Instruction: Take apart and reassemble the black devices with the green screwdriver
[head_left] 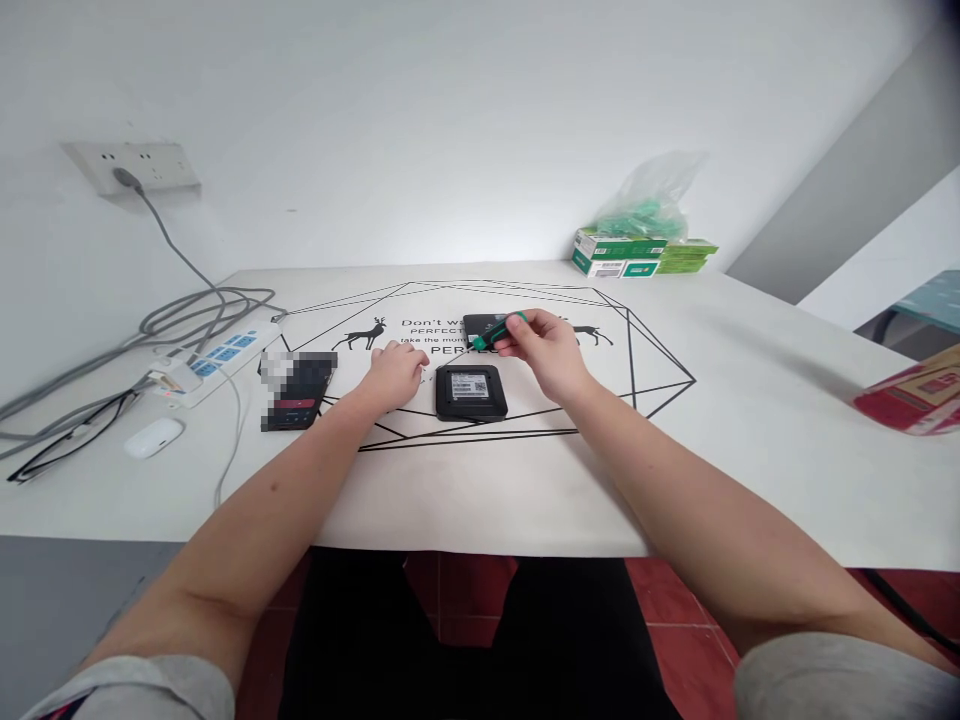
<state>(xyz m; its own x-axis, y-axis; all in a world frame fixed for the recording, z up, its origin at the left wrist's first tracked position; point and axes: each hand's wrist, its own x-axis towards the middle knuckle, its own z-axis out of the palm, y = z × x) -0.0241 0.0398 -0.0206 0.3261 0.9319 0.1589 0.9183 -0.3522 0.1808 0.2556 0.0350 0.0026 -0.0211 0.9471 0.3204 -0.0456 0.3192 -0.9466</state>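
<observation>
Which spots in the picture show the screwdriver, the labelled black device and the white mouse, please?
Screwdriver [498, 331]: head view, on its green handle.
Black device [469, 387]: head view, on its white label.
Mouse [154, 438]: head view, on its top.

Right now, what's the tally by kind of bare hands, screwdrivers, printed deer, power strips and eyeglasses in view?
Bare hands: 2 (left hand, right hand)
Green-handled screwdriver: 1
Printed deer: 2 (left deer, right deer, partly behind the right hand)
Power strip: 1
Black-framed eyeglasses: 1
Total: 7
</observation>
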